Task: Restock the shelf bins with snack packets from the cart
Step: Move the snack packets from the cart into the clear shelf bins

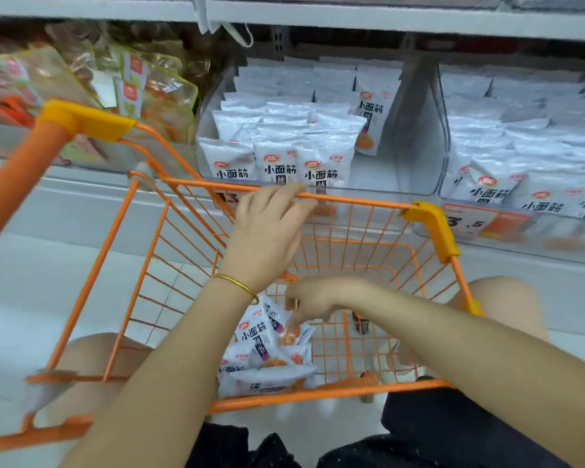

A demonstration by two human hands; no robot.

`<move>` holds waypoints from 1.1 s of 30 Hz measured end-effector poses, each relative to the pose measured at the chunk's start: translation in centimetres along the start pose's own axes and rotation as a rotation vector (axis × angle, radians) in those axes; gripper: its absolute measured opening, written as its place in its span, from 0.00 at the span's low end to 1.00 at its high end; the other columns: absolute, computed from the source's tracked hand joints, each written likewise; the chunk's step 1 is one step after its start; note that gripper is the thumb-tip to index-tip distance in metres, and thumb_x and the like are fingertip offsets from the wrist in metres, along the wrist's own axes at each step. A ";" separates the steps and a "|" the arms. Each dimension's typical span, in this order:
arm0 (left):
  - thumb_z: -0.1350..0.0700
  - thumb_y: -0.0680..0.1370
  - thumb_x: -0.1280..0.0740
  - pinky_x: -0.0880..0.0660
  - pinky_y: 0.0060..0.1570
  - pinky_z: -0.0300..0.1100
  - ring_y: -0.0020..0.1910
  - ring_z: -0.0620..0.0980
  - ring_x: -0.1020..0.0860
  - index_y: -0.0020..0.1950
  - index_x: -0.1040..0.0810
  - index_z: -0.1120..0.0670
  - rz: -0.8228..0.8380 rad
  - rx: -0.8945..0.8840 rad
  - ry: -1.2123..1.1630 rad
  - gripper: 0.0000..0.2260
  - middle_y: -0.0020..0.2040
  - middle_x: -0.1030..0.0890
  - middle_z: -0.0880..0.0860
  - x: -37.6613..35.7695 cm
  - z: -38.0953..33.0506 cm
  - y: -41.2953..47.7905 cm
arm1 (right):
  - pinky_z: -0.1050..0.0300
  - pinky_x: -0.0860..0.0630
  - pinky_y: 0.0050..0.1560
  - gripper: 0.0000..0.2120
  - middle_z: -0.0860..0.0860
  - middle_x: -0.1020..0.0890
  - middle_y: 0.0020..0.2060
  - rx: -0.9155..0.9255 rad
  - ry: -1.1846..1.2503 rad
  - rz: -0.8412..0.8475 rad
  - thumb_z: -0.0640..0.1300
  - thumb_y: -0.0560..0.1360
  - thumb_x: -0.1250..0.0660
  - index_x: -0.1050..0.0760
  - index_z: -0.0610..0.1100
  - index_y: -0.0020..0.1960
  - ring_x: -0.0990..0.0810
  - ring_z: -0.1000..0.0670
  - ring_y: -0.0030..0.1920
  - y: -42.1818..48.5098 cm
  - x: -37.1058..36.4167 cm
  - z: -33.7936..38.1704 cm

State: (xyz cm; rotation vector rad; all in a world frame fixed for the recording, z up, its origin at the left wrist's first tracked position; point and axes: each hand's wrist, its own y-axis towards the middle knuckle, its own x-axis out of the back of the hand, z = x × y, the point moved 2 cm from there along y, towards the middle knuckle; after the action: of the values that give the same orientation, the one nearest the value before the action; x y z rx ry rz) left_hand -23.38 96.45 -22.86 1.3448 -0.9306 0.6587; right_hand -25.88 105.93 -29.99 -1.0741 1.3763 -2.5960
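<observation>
Several white snack packets (260, 346) lie in a heap at the bottom of the orange wire cart (433, 228). My right hand (314, 298) reaches down into the cart, its loosely bent fingertips touching the topmost packet. My left hand (267, 224), with a gold bangle on the wrist, holds the cart's far rim, fingers over the wire and thumb under it. Just behind that rim a clear shelf bin (416, 153) holds rows of the same white packets (284, 136), with a gap at its right side.
A second clear bin (520, 140) to the right is packed with white packets, with an orange price tag (477, 224) below it. Yellow-green packets (142, 86) fill the bin at left. A shelf board (352, 18) runs overhead. My knees flank the cart.
</observation>
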 end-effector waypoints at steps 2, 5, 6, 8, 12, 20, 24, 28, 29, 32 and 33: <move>0.63 0.70 0.40 0.30 0.48 0.51 0.54 0.58 0.27 0.59 0.23 0.55 0.057 -0.004 -0.077 0.19 0.59 0.23 0.55 -0.4 0.3 -0.1 | 0.54 0.26 0.43 0.20 0.44 0.23 0.55 -0.032 -0.107 -0.011 0.49 0.77 0.35 0.32 0.37 0.62 0.23 0.45 0.46 2.8 -2.2 -0.6; 0.63 0.71 0.41 0.27 0.46 0.52 0.53 0.57 0.27 0.57 0.23 0.57 0.131 0.005 -0.161 0.17 0.55 0.22 0.54 -1.0 0.7 0.1 | 0.52 0.27 0.44 0.23 0.43 0.24 0.57 -0.056 -0.117 -0.103 0.45 0.78 0.36 0.39 0.37 0.68 0.23 0.44 0.50 4.8 -3.6 -0.9; 0.62 0.71 0.42 0.26 0.46 0.53 0.52 0.57 0.27 0.56 0.22 0.56 0.157 0.008 -0.175 0.17 0.55 0.22 0.54 -1.3 0.8 0.2 | 0.53 0.27 0.46 0.26 0.42 0.25 0.59 -0.049 -0.090 -0.113 0.45 0.78 0.36 0.41 0.37 0.70 0.23 0.44 0.53 4.9 -3.7 -0.8; 0.60 0.71 0.44 0.25 0.44 0.53 0.49 0.57 0.27 0.55 0.22 0.56 0.216 -0.005 -0.192 0.17 0.53 0.21 0.54 -2.0 0.9 -0.1 | 0.53 0.29 0.45 0.27 0.42 0.25 0.60 -0.032 -0.047 -0.143 0.47 0.77 0.36 0.41 0.37 0.70 0.24 0.43 0.53 5.4 -3.9 -0.7; 0.59 0.71 0.46 0.25 0.43 0.53 0.47 0.58 0.26 0.54 0.21 0.56 0.310 -0.048 -0.186 0.18 0.52 0.21 0.53 -3.4 0.6 -0.5 | 0.55 0.29 0.41 0.15 0.45 0.23 0.48 -0.057 0.028 -0.237 0.48 0.75 0.34 0.28 0.40 0.57 0.26 0.46 0.47 6.2 -4.1 -1.5; 0.61 0.71 0.42 0.25 0.45 0.52 0.48 0.58 0.25 0.54 0.21 0.56 0.306 -0.036 -0.218 0.16 0.51 0.20 0.53 -3.2 0.2 -0.3 | 0.58 0.38 0.32 0.17 0.51 0.33 0.34 0.001 0.204 -0.218 0.42 0.73 0.32 0.40 0.47 0.34 0.34 0.50 0.34 7.0 -5.3 -1.2; 0.62 0.73 0.36 0.26 0.47 0.53 0.49 0.57 0.26 0.54 0.20 0.56 0.306 -0.006 -0.239 0.12 0.50 0.20 0.53 -3.5 0.2 -0.6 | 0.60 0.40 0.31 0.16 0.51 0.34 0.34 0.012 0.200 -0.226 0.37 0.73 0.33 0.40 0.45 0.36 0.35 0.51 0.34 5.8 -3.9 -1.4; 0.53 0.79 0.38 0.32 0.55 0.49 0.54 0.55 0.29 0.56 0.22 0.55 0.345 0.257 -0.278 0.11 0.52 0.22 0.53 -3.7 0.8 -0.6 | 0.61 0.35 0.33 0.10 0.50 0.27 0.39 -0.043 0.251 -0.310 0.37 0.71 0.30 0.32 0.44 0.42 0.30 0.52 0.37 1.3 1.4 -2.9; 0.51 0.79 0.39 0.33 0.56 0.47 0.55 0.55 0.30 0.57 0.22 0.54 0.353 0.319 -0.295 0.12 0.52 0.23 0.53 -3.6 1.0 -0.4 | 0.61 0.31 0.36 0.11 0.48 0.23 0.45 -0.031 0.291 -0.327 0.37 0.71 0.29 0.28 0.42 0.50 0.26 0.51 0.42 -0.2 2.5 -3.7; 0.46 0.78 0.39 0.31 0.49 0.44 0.51 0.52 0.27 0.56 0.24 0.55 0.380 0.450 -0.474 0.14 0.48 0.23 0.51 -2.8 0.3 0.4 | 0.51 0.23 0.52 0.17 0.44 0.18 0.54 0.018 0.578 -0.362 0.34 0.72 0.30 0.27 0.39 0.60 0.20 0.44 0.54 -4.7 4.2 -6.0; 0.47 0.78 0.38 0.32 0.43 0.42 0.47 0.50 0.26 0.55 0.24 0.55 0.386 0.483 -0.569 0.14 0.45 0.24 0.50 -2.3 -0.1 0.7 | 0.49 0.23 0.52 0.15 0.44 0.18 0.54 0.044 0.683 -0.375 0.34 0.73 0.32 0.26 0.39 0.59 0.19 0.44 0.54 -6.1 4.4 -6.3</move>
State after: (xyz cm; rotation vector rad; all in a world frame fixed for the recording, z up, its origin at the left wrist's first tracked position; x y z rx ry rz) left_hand -25.13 96.93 -24.51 1.8534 -1.5856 0.8468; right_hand -31.12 112.87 -25.42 -0.4711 1.2738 -3.4624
